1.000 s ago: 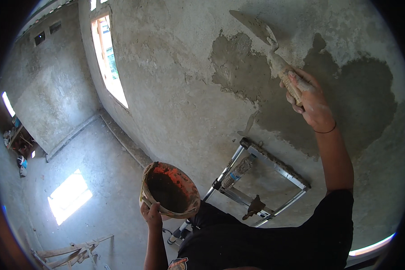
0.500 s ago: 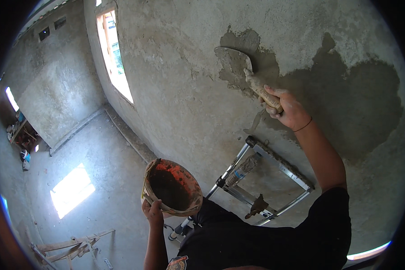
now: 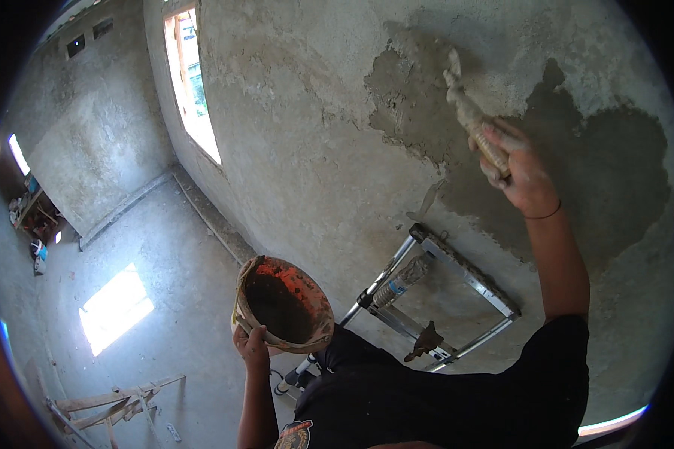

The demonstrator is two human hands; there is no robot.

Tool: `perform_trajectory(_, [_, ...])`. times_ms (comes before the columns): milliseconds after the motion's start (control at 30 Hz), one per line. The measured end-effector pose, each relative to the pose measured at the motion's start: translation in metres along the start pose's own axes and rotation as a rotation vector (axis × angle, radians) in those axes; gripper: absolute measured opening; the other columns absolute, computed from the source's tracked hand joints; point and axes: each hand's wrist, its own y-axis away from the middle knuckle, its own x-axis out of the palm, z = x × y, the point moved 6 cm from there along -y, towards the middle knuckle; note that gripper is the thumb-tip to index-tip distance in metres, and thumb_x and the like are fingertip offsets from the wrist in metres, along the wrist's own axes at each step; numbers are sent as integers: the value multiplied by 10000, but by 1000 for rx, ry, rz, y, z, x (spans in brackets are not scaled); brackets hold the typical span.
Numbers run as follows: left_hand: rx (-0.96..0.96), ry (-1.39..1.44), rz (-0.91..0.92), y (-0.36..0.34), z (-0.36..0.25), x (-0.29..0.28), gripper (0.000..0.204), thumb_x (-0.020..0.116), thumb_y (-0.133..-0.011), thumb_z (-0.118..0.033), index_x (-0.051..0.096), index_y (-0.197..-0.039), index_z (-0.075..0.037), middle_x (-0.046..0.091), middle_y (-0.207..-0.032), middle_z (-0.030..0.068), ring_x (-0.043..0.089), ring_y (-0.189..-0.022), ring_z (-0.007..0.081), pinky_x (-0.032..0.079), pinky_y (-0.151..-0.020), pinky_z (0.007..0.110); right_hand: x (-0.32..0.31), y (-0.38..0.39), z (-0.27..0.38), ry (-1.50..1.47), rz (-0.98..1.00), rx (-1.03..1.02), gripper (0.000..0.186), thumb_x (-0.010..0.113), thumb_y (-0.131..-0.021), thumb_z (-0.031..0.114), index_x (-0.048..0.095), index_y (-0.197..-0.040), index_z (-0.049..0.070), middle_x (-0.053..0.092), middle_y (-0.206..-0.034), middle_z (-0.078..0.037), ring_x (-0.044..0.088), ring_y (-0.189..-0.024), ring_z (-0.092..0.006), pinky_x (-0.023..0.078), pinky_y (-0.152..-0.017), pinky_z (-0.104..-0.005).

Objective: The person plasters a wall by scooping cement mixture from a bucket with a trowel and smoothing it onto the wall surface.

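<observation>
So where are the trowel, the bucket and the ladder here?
trowel (image 3: 464,108), head view, on its mortar-caked shank above the right hand.
bucket (image 3: 318,299), head view, on its orange inner wall.
ladder (image 3: 468,269), head view, on its top rail.

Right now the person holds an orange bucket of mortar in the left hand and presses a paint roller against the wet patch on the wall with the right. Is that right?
Not quite. In the head view the right hand grips a trowel, not a paint roller. The left hand does hold the orange bucket, and the tool meets the wet patch.
</observation>
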Motion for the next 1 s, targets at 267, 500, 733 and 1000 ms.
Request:
perform_trajectory(267, [-29, -47, 63, 1, 6, -1, 197, 549, -701, -69, 613, -858, 31, 613, -776, 37, 554, -673, 123, 450, -631, 251, 13, 0, -78, 197, 21, 154, 224, 562, -906, 164, 561, -1049, -8, 548, -756, -27, 435, -483, -70, 314, -378, -234])
perform_trajectory(500, [-10, 39, 69, 3, 1, 5, 201, 542, -711, -66, 610, -870, 38, 611, -779, 41, 554, -666, 126, 452, -618, 252, 9, -13, -97, 252, 4, 86, 243, 577, -898, 165, 577, -1061, -15, 519, -732, 5, 414, -488, -56, 338, -406, -240])
perform_trajectory(733, [11, -2, 29, 4, 3, 2, 201, 529, -707, -88, 615, -850, 25, 570, -717, 5, 494, -607, 93, 388, -558, 238, -9, 0, -21, 219, -67, 26, 314, 592, -907, 184, 554, -1134, -29, 554, -751, -34, 419, -467, -47, 314, -380, -218])
perform_trajectory(1000, [-2, 8, 26, 2, 5, 0, 154, 548, -707, -84, 594, -809, 22, 572, -709, 19, 512, -613, 115, 419, -560, 257, -16, 5, -1, 219, -33, -147, 344, 564, -930, 213, 526, -1178, -21, 575, -767, -50, 423, -448, -58, 285, -355, -221])
